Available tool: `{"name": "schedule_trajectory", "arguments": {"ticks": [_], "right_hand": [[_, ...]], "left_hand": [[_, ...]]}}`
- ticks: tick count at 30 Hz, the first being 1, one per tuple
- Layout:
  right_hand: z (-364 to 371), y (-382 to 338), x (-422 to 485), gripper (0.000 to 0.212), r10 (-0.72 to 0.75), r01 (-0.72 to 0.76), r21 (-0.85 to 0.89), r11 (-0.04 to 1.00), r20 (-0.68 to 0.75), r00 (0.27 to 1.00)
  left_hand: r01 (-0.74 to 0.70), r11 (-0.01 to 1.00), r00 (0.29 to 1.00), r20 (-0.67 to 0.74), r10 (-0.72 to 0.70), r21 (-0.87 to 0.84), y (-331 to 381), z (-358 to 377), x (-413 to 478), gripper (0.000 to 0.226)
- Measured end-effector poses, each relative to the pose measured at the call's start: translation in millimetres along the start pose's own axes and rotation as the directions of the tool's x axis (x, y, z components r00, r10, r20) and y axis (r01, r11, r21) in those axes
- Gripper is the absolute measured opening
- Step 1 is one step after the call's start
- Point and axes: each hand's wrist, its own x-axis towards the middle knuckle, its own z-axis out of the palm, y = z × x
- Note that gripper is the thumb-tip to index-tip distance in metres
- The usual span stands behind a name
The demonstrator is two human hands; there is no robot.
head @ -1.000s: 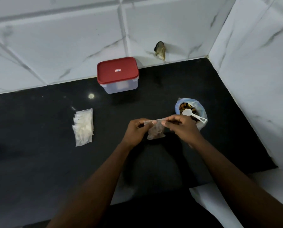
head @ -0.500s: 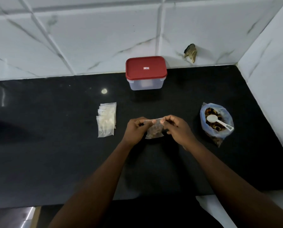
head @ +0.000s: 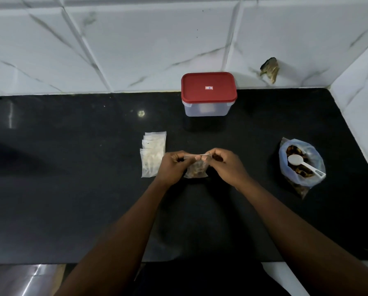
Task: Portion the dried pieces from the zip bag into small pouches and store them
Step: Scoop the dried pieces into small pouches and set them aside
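Plastic pouch [head: 197,170] is being pinched, likely sealed, by left hand [head: 172,166] and right hand [head: 224,165]; red-lidded container [head: 208,92] needs opening next.

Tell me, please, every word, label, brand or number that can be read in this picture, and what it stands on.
The sticker on the red lid of the container: red and white, too small and blurred to read.
The white scoop in the zip bag: no marking legible.
The filled pouch and the stack of empty pouches: no print visible.
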Motion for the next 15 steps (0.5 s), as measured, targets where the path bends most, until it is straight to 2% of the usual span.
{"name": "schedule_trajectory", "arguments": {"ticks": [5, 10, 15], "right_hand": [[8, 2, 9, 0.012, 0.005, -0.005, -0.033, 0.999, -0.001, 1.0], [5, 9, 17, 0.016, 0.069, -0.069, -0.002, 0.998, -0.016, 0.998], [5, 12, 23, 0.014, 0.102, -0.1, 0.043, 0.994, -0.036, 0.994]], "left_hand": [[0.067, 0.993, 0.996, 0.062, -0.061, -0.097, 8, -3, -3, 0.017], [0.085, 0.991, 0.996, 0.003, -0.085, -0.102, 3, -7, 3, 0.025], [0.077, 0.992, 0.996, -0.045, -0.081, -0.099, -1, -3, 10, 0.016]]}}
